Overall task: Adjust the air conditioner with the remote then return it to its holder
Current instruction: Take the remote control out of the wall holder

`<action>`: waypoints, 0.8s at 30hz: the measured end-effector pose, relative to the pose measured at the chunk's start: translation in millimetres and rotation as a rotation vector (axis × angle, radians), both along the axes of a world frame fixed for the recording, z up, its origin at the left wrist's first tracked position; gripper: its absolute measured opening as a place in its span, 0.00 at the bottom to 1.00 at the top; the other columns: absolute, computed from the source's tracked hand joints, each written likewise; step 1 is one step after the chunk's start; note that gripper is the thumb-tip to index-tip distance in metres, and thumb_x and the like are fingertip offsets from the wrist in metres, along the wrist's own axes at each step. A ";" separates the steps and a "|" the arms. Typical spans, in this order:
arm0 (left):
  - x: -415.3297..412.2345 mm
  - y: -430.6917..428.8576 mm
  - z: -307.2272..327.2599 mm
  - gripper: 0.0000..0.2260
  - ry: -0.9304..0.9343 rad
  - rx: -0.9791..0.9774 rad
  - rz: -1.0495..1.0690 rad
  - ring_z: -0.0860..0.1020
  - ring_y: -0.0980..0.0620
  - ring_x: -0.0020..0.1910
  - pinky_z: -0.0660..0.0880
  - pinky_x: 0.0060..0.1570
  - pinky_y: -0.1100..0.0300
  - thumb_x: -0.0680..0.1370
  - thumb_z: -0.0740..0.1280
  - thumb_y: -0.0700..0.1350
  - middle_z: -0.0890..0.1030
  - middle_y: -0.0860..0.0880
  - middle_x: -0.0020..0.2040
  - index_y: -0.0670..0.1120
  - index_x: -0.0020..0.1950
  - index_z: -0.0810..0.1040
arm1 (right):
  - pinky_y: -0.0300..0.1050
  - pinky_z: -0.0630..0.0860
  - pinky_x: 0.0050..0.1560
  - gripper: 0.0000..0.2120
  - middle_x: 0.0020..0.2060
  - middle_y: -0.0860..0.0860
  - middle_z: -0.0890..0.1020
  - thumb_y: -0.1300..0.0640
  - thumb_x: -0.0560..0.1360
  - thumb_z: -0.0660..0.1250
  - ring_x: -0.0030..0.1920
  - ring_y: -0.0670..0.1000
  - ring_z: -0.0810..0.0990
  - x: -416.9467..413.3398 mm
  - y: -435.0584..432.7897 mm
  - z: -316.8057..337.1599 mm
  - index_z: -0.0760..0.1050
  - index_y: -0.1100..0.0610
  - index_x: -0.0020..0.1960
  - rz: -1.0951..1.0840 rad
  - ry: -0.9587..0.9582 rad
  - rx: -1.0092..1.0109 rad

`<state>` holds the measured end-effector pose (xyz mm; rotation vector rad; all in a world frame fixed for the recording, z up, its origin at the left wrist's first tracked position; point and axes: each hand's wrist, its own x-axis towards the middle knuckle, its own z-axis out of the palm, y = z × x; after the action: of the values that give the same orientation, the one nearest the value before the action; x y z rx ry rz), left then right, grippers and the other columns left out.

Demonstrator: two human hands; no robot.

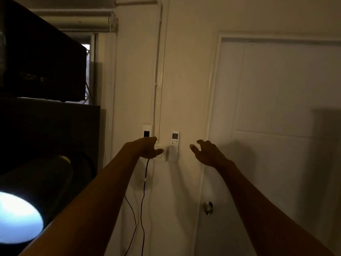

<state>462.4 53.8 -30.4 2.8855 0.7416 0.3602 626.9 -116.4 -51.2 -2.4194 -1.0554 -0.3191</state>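
A white air-conditioner remote (175,138) with a small screen stands upright in a white wall holder (172,154) on the cream wall. My left hand (147,147) reaches out just left of the holder, fingers spread, thumb tip close to the holder's edge, holding nothing. To the right of the holder, a short gap away, my right hand (207,152) is stretched forward with curled, parted fingers and is empty too. Both forearms extend up from the bottom of the view.
A white door (276,108) with a metal knob (208,207) fills the right. A wall plate with a dark panel (146,133) and black cables (143,200) hang left of the holder. Dark shelving and a bright lamp (16,217) crowd the left.
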 end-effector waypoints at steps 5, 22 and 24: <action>63.2 40.7 -8.8 0.32 -0.047 -0.009 -0.023 0.68 0.42 0.69 0.68 0.66 0.49 0.77 0.61 0.56 0.65 0.41 0.73 0.42 0.74 0.55 | 0.56 0.70 0.64 0.30 0.67 0.60 0.70 0.39 0.76 0.56 0.66 0.61 0.71 59.1 45.0 -14.8 0.61 0.56 0.71 0.022 -0.004 0.027; 219.9 134.8 -65.6 0.24 -0.567 -0.529 -0.124 0.75 0.43 0.59 0.74 0.55 0.51 0.74 0.66 0.39 0.74 0.41 0.64 0.46 0.69 0.65 | 0.46 0.76 0.53 0.23 0.59 0.58 0.77 0.67 0.73 0.63 0.57 0.56 0.77 160.3 178.5 -52.3 0.68 0.57 0.66 0.125 0.195 0.443; 227.1 137.9 -67.5 0.24 -0.599 -0.566 -0.132 0.75 0.43 0.59 0.74 0.53 0.52 0.74 0.66 0.38 0.74 0.41 0.63 0.47 0.69 0.64 | 0.42 0.75 0.48 0.23 0.58 0.59 0.77 0.69 0.72 0.62 0.55 0.55 0.77 166.7 186.0 -53.7 0.68 0.57 0.66 0.132 0.245 0.481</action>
<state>689.5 191.7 -97.9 2.1138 0.4445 0.7977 793.6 69.6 -104.9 -1.8959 -0.9015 -0.1971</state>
